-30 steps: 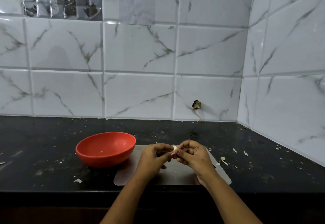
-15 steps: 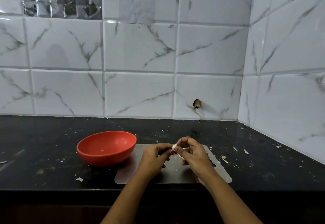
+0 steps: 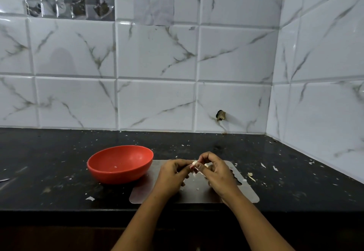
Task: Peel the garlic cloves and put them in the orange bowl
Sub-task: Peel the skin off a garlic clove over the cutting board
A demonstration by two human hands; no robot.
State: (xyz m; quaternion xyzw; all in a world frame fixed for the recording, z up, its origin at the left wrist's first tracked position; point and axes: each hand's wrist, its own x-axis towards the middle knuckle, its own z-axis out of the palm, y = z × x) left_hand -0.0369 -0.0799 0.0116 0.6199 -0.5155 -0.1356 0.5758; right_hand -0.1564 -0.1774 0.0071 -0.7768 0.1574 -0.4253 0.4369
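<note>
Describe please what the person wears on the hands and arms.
Nothing is worn: the left hand and the right hand are bare, with no gloves, rings or bracelets visible. The left forearm and the right forearm are bare too; no sleeve or watch shows.

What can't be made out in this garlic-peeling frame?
Head view only.
Garlic clove: mostly hidden by the fingers of the left hand and right hand; remaining skin unclear.
Speck in the orange bowl: too small to identify.
Paper on the wall: print too small, top cut off by the frame edge.
</note>
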